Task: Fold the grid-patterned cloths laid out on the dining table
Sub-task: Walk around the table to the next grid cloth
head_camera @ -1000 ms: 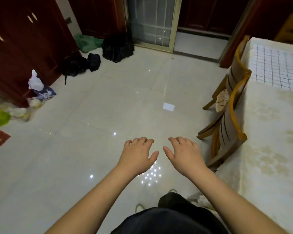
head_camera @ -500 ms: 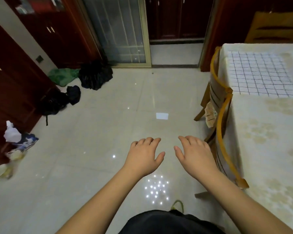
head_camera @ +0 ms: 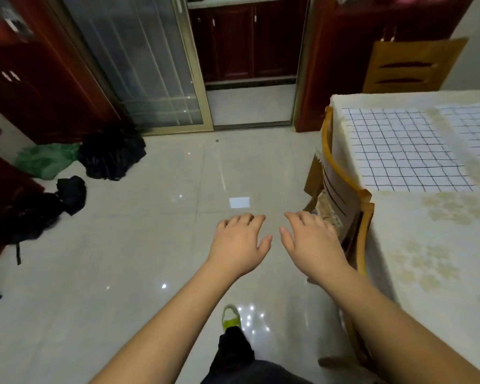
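A: Head view. Left hand (head_camera: 240, 239) and right hand (head_camera: 311, 241) sit at frame centre, palms down over the floor tiles (head_camera: 122, 273), fingers loosely spread, holding nothing. Both well apart from the work.

B: Where's the cloth?

A: Grid-patterned cloth (head_camera: 399, 151) lies flat on the dining table (head_camera: 441, 259), right side of frame, upper half. Second grid-patterned cloth (head_camera: 474, 128) just beside it at the far right edge. Neither folded yet.

B: Risks?

A: Wooden chair (head_camera: 344, 195) stands against the table's near edge, between the hands and the cloths. Reaching across it could snag an arm on the backrest. My guess is the lace tablecloth (head_camera: 427, 217) under the cloths slides if a cloth gets dragged rather than lifted. The thin fabric may fold skewed if corners aren't matched.

B: What can't you see?

A: Second cloth is cut off by the right frame edge, extent unknown. Can't tell if more cloths lie beyond. Table's right part is out of frame. Chair seat mostly hidden. Dark bags (head_camera: 111, 153) in the upper left are too dim to identify. Wide-angle lens bends the table edge.
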A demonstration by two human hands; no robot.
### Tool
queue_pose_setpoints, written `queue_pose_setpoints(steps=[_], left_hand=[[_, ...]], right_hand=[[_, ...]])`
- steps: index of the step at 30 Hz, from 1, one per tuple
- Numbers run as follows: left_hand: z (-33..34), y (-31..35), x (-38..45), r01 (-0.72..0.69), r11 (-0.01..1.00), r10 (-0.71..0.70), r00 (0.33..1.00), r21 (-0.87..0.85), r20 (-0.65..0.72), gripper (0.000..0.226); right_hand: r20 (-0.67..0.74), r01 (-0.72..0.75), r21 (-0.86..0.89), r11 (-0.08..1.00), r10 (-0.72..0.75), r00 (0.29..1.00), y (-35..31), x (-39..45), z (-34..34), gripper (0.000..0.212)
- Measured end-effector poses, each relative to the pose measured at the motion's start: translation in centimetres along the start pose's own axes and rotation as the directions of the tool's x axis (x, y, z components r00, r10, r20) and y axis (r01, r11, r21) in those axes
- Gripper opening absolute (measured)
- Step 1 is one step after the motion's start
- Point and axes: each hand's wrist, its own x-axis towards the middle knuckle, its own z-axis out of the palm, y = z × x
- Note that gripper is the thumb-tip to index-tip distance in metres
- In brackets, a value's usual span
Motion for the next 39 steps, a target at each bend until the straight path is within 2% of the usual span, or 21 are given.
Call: queue_pose_setpoints(steps=[6,10,14,20,25,29,31,34,39], left_hand=[[-1.6,-5.6,9.0,-0.103,0.994,0.103,0.994,0.022,-0.032,0.055],[-3.4,-8.1,14.1,-0.19,0.981,0.192,0.981,0.047,-0.042,0.073],[-3.7,-8.5,19.3,-0.251,0.967,0.251,0.968,0.043,-0.009,0.057],[-2.5,-6.9,27.9,-0.332,0.942,0.33,0.943,0.051,0.048,0.064],[-2.3,-4.1,35.8,-0.4,0.914,0.395,0.916,0.072,0.074,0.054],[-4.0,-2.0,42.5,-0.44,0.893,0.432,0.897,0.096,0.097,0.054],[-4.9,-0.9,45.9,-0.46,0.882,0.454,0.887,0.098,0.081,0.052],[-5.5,1.1,49.4,-0.523,0.848,0.516,0.852,0.091,0.086,0.051],[-4.7,4.4,55.0,-0.643,0.762,0.632,0.764,0.073,0.131,0.054]], right_hand=[[0.003,-0.101,-0.018,0.995,0.101,0.995,-1.5,8.6,-0.4,0.049],[0.003,-0.163,-0.019,0.986,0.163,0.987,-2.6,12.7,-0.8,0.052],[-0.026,-0.23,0.02,0.973,0.231,0.973,-1.9,16.5,-0.8,0.063],[-0.034,-0.332,0.045,0.942,0.334,0.942,2.3,22.2,-0.6,0.058],[0.028,-0.4,0.071,0.914,0.399,0.917,7.4,28.0,-1.0,0.054],[-0.042,-0.421,0.126,0.898,0.429,0.903,11.7,32.3,-3.0,0.069],[-0.041,-0.441,0.105,0.891,0.447,0.894,13.9,34.0,-4.3,0.064],[-0.033,-0.505,0.09,0.858,0.509,0.86,16.7,35.4,-5.2,0.048],[-0.048,-0.618,0.143,0.773,0.629,0.776,19.3,36.9,-5.0,0.054]])
